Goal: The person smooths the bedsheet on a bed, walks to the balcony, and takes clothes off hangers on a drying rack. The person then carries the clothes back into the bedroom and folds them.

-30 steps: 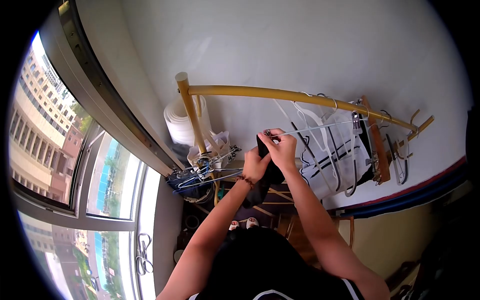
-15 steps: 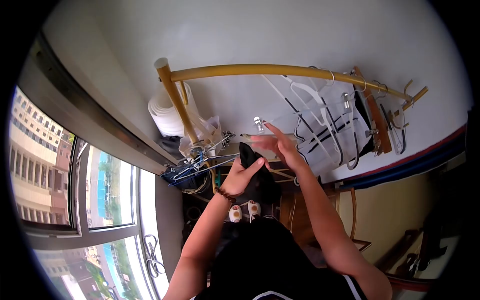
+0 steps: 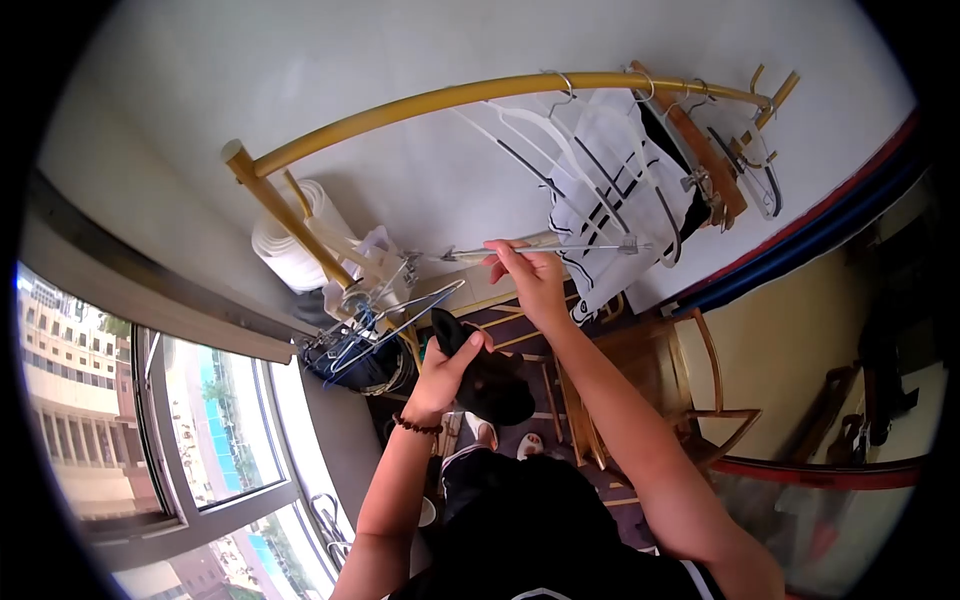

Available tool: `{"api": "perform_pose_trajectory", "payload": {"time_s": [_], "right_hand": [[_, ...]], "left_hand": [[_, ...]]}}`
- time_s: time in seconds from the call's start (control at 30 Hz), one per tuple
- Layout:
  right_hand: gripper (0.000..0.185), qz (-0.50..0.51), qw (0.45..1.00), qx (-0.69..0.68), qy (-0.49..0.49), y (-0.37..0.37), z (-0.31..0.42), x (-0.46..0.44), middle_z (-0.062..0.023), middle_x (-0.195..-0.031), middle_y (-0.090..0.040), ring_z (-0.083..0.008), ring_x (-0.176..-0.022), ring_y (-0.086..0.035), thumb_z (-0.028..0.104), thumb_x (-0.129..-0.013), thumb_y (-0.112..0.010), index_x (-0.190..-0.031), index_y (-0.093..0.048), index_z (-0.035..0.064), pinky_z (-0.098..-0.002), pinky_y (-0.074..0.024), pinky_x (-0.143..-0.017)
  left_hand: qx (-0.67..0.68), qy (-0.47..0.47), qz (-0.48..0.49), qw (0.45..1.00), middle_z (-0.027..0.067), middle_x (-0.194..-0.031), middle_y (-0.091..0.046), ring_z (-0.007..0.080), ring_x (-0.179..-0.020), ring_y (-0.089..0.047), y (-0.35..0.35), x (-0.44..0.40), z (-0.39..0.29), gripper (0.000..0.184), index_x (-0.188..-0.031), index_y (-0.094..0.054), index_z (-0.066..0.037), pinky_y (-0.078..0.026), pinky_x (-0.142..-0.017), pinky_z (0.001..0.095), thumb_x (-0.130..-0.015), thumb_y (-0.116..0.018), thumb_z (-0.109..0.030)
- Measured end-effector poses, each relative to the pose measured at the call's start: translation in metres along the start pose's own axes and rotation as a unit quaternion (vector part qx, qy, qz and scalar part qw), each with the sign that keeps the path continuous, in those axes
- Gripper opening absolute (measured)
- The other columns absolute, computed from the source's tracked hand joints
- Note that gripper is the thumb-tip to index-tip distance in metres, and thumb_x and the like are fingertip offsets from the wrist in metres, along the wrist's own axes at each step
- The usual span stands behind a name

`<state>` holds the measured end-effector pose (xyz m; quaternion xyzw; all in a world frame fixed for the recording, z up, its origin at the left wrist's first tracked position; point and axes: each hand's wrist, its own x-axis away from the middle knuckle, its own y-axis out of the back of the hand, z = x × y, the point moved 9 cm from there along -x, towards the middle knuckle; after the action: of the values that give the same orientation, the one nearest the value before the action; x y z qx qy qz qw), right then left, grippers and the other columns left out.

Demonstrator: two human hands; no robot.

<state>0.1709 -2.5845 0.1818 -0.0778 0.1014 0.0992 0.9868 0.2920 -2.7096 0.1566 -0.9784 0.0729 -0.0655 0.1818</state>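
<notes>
My left hand, with a beaded bracelet at its wrist, is closed round a black piece of cloth that hangs below the fingers. Its exact kind does not show. Higher up, my right hand pinches a thin clip hanger, held roughly level, with metal clips near both ends. To its right, a white garment with black stripes hangs behind white hangers.
A curved yellow rail spans the wall, carrying several hangers. Blue wire hangers cluster at its left post, near a white roll. A wooden chair stands on the right, a window on the left.
My right hand has closed on the clip hanger, which now lies level. The black cloth has swung lower in my left hand. The view has shifted, moving the rail up and left.
</notes>
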Motion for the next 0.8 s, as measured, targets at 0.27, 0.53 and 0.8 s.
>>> {"api": "perform_pose_trajectory", "payload": {"time_s": [0.27, 0.53, 0.8], "right_hand": [[0.03, 0.111, 0.991, 0.027, 0.062, -0.013, 0.05, 0.062, -0.0057, -0.083, -0.066, -0.011, -0.076, -0.062, 0.021, -0.105, -0.054, -0.102, -0.068, -0.0053, -0.0263, -0.0454, -0.067], [0.022, 0.373, 0.921, -0.014, -0.112, -0.064, 0.021, 0.14, -0.006, -0.091, -0.063, -0.014, -0.086, -0.062, 0.016, -0.105, -0.05, -0.099, -0.063, -0.0006, -0.0292, -0.0498, -0.08], [0.023, 0.514, 0.844, 0.041, -0.149, -0.155, -0.044, 0.173, -0.0036, -0.086, -0.062, -0.0139, -0.08, -0.062, 0.02, -0.103, -0.052, -0.096, -0.063, 0.0017, -0.0288, -0.0488, -0.075]], "left_hand": [[0.058, -0.022, -0.113, 0.992, -0.0006, -0.083, -0.063, 0.0069, -0.072, -0.057, -0.004, 0.066, -0.004, 0.021, -0.092, -0.065, -0.003, -0.046, -0.062, 0.024, -0.101, -0.064, -0.021], [0.005, -0.067, -0.274, 0.959, -0.0057, -0.079, -0.055, 0.0037, -0.072, -0.047, 0.055, 0.143, 0.003, 0.018, -0.108, -0.068, -0.002, -0.038, -0.066, 0.0215, -0.097, -0.069, -0.016], [-0.029, -0.074, -0.254, 0.964, -0.0082, -0.083, -0.058, 0.0026, -0.076, -0.046, 0.118, 0.15, 0.005, 0.019, -0.113, -0.071, -0.001, -0.038, -0.067, 0.0217, -0.099, -0.066, -0.014]]}}
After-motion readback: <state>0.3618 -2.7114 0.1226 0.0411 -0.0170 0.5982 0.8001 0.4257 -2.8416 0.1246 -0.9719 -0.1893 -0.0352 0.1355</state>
